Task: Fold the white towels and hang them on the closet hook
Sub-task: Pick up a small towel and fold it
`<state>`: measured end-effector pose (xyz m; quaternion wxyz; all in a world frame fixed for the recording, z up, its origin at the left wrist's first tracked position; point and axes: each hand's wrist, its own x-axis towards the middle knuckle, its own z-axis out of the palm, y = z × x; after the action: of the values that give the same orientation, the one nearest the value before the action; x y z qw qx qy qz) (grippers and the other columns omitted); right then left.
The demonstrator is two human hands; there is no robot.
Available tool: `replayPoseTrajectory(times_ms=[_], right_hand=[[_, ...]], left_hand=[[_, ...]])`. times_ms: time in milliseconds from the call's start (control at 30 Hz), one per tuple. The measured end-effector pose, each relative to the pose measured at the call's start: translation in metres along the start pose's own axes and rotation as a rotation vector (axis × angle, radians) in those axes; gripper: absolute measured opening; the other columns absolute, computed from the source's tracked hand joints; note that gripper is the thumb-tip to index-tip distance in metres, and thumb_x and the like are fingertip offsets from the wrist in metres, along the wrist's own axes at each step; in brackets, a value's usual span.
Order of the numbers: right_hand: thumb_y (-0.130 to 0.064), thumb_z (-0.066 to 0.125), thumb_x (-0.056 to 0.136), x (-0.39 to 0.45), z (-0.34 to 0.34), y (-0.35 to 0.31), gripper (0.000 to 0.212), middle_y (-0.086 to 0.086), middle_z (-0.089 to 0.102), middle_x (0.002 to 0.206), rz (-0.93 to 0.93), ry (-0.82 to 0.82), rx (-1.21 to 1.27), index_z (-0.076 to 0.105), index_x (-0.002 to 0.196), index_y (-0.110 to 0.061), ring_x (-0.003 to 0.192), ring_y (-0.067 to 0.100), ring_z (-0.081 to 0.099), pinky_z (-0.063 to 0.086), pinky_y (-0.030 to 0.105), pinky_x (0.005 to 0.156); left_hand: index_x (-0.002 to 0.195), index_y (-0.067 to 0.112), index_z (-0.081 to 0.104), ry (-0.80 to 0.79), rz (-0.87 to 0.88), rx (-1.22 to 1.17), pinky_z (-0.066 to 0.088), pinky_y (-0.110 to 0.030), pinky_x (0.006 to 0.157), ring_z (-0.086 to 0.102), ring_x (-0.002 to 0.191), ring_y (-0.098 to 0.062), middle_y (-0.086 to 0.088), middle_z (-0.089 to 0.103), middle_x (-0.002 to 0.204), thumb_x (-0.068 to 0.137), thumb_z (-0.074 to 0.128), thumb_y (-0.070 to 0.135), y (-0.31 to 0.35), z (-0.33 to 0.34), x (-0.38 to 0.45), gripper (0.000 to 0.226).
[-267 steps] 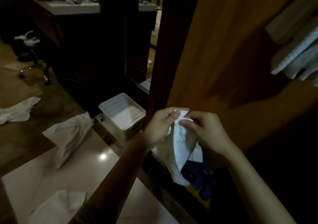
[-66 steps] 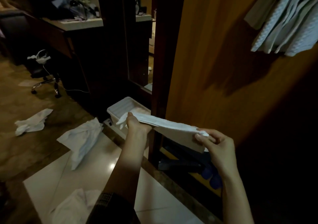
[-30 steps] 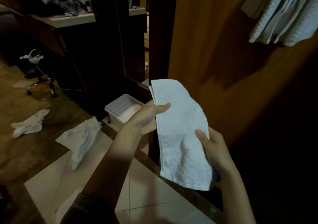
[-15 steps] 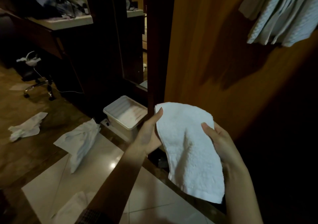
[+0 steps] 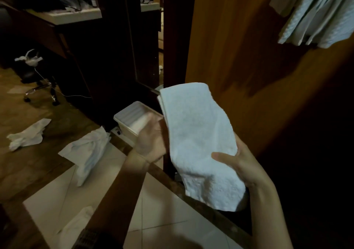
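Observation:
A folded white towel (image 5: 197, 137) hangs upright in front of the wooden closet panel (image 5: 239, 44). My right hand (image 5: 243, 166) grips its lower right side, thumb across the front and fingers behind. Blurred, my left hand (image 5: 151, 139) lies with a flat palm at the towel's left edge, fingers straight. Several white towels (image 5: 316, 13) hang at the top right inside the closet; the hook is hidden. More crumpled white towels lie on the floor: one on the tile edge (image 5: 88, 151), one on the brown floor (image 5: 26, 135), one by my left forearm (image 5: 76, 225).
A white plastic bin (image 5: 130, 118) stands on the floor by the closet's dark door post (image 5: 176, 38). An office chair (image 5: 38, 84) sits at the far left under a cluttered counter (image 5: 76, 15). The closet's lower right is dark.
The towel went from stretched flat between both hands to a folded upright strip. In the last half second my left hand let go of its edge and opened; the right hand keeps its grip.

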<state>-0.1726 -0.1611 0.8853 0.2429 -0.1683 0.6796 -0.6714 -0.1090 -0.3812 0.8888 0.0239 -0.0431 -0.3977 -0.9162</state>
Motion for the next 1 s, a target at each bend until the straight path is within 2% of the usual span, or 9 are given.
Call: replayPoseTrajectory(times_ms=[133, 200, 267, 367, 467, 633, 767, 900, 1000], right_hand=[[-0.002, 0.074, 0.069, -0.011, -0.009, -0.003, 0.068, 0.018, 0.048, 0.136, 0.092, -0.241, 0.097, 0.05, 0.132, -0.016, 0.124, 0.035, 0.05, 0.04, 0.06, 0.1], [-0.002, 0.068, 0.072, -0.015, -0.009, -0.003, 0.068, 0.013, 0.055, 0.133, 0.132, -0.326, 0.105, 0.047, 0.135, -0.016, 0.121, 0.033, 0.054, 0.039, 0.059, 0.101], [-0.003, 0.068, 0.073, -0.016, -0.009, 0.0, 0.068, 0.01, 0.056, 0.133, 0.154, -0.336, 0.101, 0.046, 0.136, -0.018, 0.121, 0.031, 0.054, 0.039, 0.058, 0.102], [-0.006, 0.069, 0.075, -0.015, -0.01, 0.008, 0.067, 0.007, 0.057, 0.132, 0.186, -0.357, 0.092, 0.045, 0.136, -0.02, 0.12, 0.028, 0.056, 0.043, 0.052, 0.1], [-0.015, 0.078, 0.073, -0.01, -0.02, 0.023, 0.069, 0.006, 0.06, 0.129, 0.255, -0.422, 0.154, 0.047, 0.134, -0.015, 0.118, 0.027, 0.058, 0.051, 0.042, 0.092], [-0.032, 0.076, 0.076, -0.019, -0.021, 0.083, 0.059, 0.004, 0.063, 0.126, 0.243, -0.554, 0.488, 0.058, 0.128, -0.012, 0.116, 0.02, 0.059, 0.049, 0.034, 0.095], [-0.035, 0.087, 0.062, -0.02, 0.01, 0.121, 0.074, 0.016, 0.058, 0.129, 0.207, -0.422, 0.96, 0.06, 0.125, -0.006, 0.121, 0.032, 0.054, 0.036, 0.046, 0.106], [-0.055, 0.07, 0.074, -0.01, 0.043, 0.113, 0.076, 0.017, 0.048, 0.139, -0.013, -0.115, 1.272, 0.055, 0.131, -0.007, 0.13, 0.038, 0.043, 0.017, 0.048, 0.114], [-0.048, 0.076, 0.07, 0.002, 0.046, 0.097, 0.07, 0.017, 0.053, 0.136, 0.021, -0.087, 1.317, 0.061, 0.125, -0.007, 0.124, 0.037, 0.05, 0.034, 0.048, 0.108]], left_hand=[[0.136, 0.021, 0.038, -0.085, -0.081, -0.125, 0.037, -0.037, 0.105, 0.05, 0.126, -0.025, -0.01, 0.05, 0.139, 0.076, 0.026, 0.084, 0.028, -0.01, 0.005, 0.088], [0.141, 0.009, 0.034, -0.133, -0.025, 0.047, 0.028, -0.036, 0.109, 0.045, 0.128, -0.026, -0.015, 0.043, 0.143, 0.08, 0.029, 0.078, 0.04, -0.016, 0.01, 0.093], [0.128, 0.001, 0.05, -0.331, -0.195, 0.027, 0.032, -0.035, 0.104, 0.051, 0.118, -0.026, -0.017, 0.056, 0.125, 0.082, 0.046, 0.068, 0.042, -0.026, 0.016, 0.081], [0.092, 0.019, 0.072, -0.04, -0.412, 0.708, 0.046, -0.037, 0.087, 0.063, 0.094, -0.023, -0.009, 0.067, 0.098, 0.046, 0.087, 0.056, 0.057, -0.042, 0.024, 0.061], [0.108, 0.018, 0.068, -0.168, -0.61, 0.894, 0.055, -0.034, 0.084, 0.066, 0.104, -0.024, -0.007, 0.069, 0.111, 0.061, 0.085, 0.041, 0.068, -0.035, 0.027, 0.055], [0.111, 0.008, 0.06, -0.065, -0.483, 0.86, 0.056, -0.024, 0.068, 0.069, 0.09, -0.016, -0.005, 0.071, 0.103, 0.075, 0.065, 0.02, 0.085, -0.004, 0.033, 0.039], [0.114, 0.005, 0.059, 0.011, -0.42, 0.807, 0.057, -0.024, 0.068, 0.069, 0.088, -0.015, -0.004, 0.072, 0.098, 0.077, 0.061, 0.016, 0.099, 0.015, 0.039, 0.038], [0.099, 0.002, 0.061, 0.133, -0.262, 0.552, 0.058, -0.022, 0.065, 0.071, 0.076, -0.012, -0.005, 0.074, 0.082, 0.082, 0.057, 0.007, 0.112, 0.023, 0.043, 0.018], [0.094, 0.001, 0.06, 0.274, -0.175, 0.44, 0.057, -0.022, 0.057, 0.07, 0.066, -0.012, -0.006, 0.073, 0.073, 0.092, 0.049, 0.002, 0.117, 0.022, 0.045, 0.011]])
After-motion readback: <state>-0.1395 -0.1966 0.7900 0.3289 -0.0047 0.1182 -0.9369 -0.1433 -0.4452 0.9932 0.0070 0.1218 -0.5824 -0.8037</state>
